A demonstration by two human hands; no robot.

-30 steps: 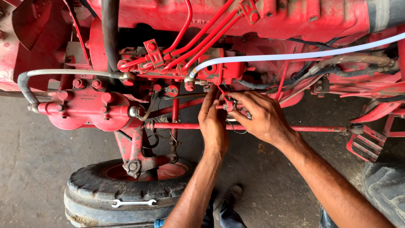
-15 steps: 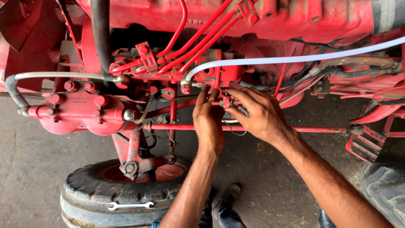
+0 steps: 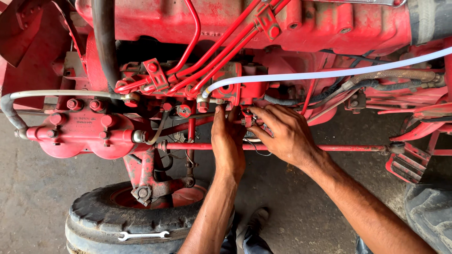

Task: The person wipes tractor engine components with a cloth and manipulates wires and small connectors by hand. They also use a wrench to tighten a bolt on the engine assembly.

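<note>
Both hands have stayed at the same spot since the earlier frame; only the view has shifted a little to the right. Left hand [image 3: 228, 141] reaches up with its fingers pressed together, the tips touching the underside of the red injection pump [image 3: 235, 89]. Right hand [image 3: 285, 134] pinches a small fitting [image 3: 248, 120] just below the pump, beside the white hose [image 3: 329, 74]. On the front tyre [image 3: 101, 216] at the lower left lies a spanner [image 3: 142, 235].

Both forearms are bare, no sleeves, watch or rings; a dark shoe [image 3: 254, 221] shows below.
</note>
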